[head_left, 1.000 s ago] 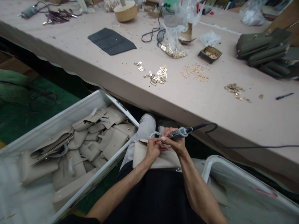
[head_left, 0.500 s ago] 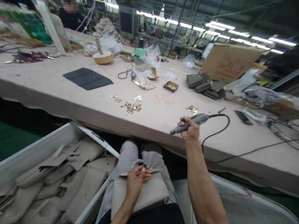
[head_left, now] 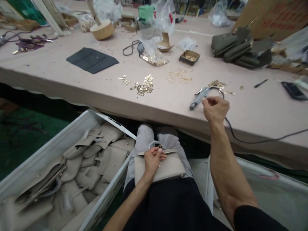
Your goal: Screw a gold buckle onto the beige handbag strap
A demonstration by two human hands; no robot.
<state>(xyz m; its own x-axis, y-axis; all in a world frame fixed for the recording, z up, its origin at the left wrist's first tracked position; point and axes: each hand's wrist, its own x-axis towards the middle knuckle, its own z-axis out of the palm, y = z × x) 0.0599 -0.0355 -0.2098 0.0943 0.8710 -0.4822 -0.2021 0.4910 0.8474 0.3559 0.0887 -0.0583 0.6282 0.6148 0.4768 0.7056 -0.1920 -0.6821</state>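
On my lap rests a beige handbag, its flap raised. My left hand is closed at the flap's edge, pinching it where a small gold metal plate shows at the thumb. An electric screwdriver lies at the table's front, bit toward me, its black cord looping behind my right hand. That hand is just right of the screwdriver, fingers curled; whether anything is inside them is hidden. Beyond it lies a small pile of gold metal plates.
More gold plates and scattered tiny gold pieces lie on the table, near a small open box. A bin of beige bags stands left; another bin stands right. Dark bags sit at the back right.
My right hand has put the screwdriver down on the table and moved off its body to the right. My left hand keeps its hold at the flap. The view has tilted downward.
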